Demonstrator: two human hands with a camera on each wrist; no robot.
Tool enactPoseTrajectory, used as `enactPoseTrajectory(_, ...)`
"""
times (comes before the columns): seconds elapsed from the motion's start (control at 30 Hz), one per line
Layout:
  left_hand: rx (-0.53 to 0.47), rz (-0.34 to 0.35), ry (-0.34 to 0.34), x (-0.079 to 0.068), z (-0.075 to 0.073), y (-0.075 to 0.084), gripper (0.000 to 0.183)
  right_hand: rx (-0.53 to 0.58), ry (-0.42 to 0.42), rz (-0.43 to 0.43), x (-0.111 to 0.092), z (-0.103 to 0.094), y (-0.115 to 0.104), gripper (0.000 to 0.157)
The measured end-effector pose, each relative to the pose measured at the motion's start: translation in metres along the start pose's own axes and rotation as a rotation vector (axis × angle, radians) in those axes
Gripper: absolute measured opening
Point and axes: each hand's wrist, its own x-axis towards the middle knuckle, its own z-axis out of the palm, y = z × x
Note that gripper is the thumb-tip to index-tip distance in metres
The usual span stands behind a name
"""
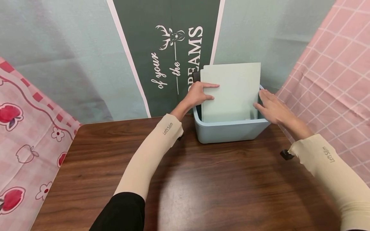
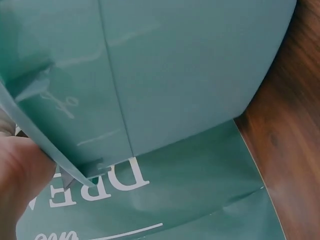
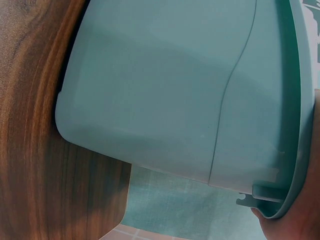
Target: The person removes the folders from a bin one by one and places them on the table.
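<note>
A light blue plastic bin point(image 1: 231, 133) stands at the back of the wooden table. Flat pale green sheets or folders point(image 1: 232, 89) stand upright in it, rising above its rim, with their lower part hidden by the front wall. At their left edge is my left hand point(image 1: 196, 93), its index finger and thumb stretched across the front sheet. My right hand point(image 1: 273, 107) lies along the bin's right rim, fingers extended, thumb toward the sheets. In both wrist views the bin's outer side point(image 2: 190, 65) fills most of the picture, with part of each hand at its rim.
Something black point(image 1: 196, 76) shows behind the sheets at the left. The wooden table point(image 1: 216, 186) runs toward me. A green printed cloth point(image 1: 162, 64) hangs behind, a pink checked cloth point(image 1: 344, 64) at right and a fruit-patterned cloth point(image 1: 29, 138) at left.
</note>
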Motion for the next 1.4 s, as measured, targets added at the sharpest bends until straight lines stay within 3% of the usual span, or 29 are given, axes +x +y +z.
enactPoseTrajectory(0.2,-0.109,-0.076,0.065,-0.005,0.0,0.003,0.054,0.003,-0.002,0.005,0.001,0.0,-0.002,0.081)
enactPoseTrajectory(0.53,-0.175,-0.087,0.108,-0.009,-0.007,0.0,0.054,0.002,-0.001,0.009,0.003,0.0,0.0,0.084)
enactPoseTrajectory(0.77,-0.184,-0.095,0.137,-0.014,-0.018,0.008,0.054,-0.008,-0.005,0.019,0.003,0.0,0.0,0.083)
enactPoseTrajectory(1.4,-0.184,-0.017,0.211,-0.027,-0.059,0.036,0.055,-0.006,-0.01,-0.023,0.007,0.0,-0.004,0.082)
